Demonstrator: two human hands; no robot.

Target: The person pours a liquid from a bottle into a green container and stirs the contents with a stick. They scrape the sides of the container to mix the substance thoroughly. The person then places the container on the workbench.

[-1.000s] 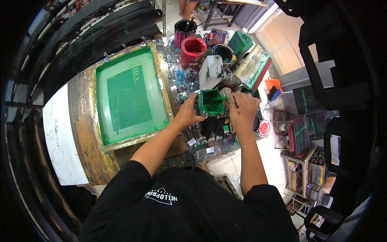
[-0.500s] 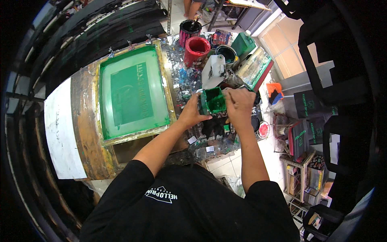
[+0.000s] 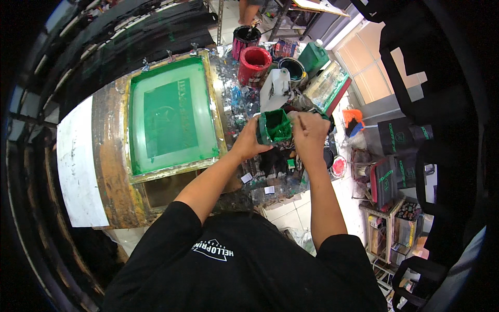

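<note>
One green-smeared square plastic container (image 3: pixel 264 128), left hand (image 3: pixel 247 141) grasping; right hand (image 3: pixel 311 131) curled, hold hidden; narrow gap toward green rectangular framed screen (image 3: pixel 171 117).

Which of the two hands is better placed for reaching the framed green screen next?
Probably the left: the left hand is nearer the framed green screen, while the right hand is beyond the green container. However, the left hand holds that container, so it would need freeing first.

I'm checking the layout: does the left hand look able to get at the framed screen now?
Probably not freely: the left hand holds the green container. The framed screen lies close by, with nothing visibly blocking.
</note>
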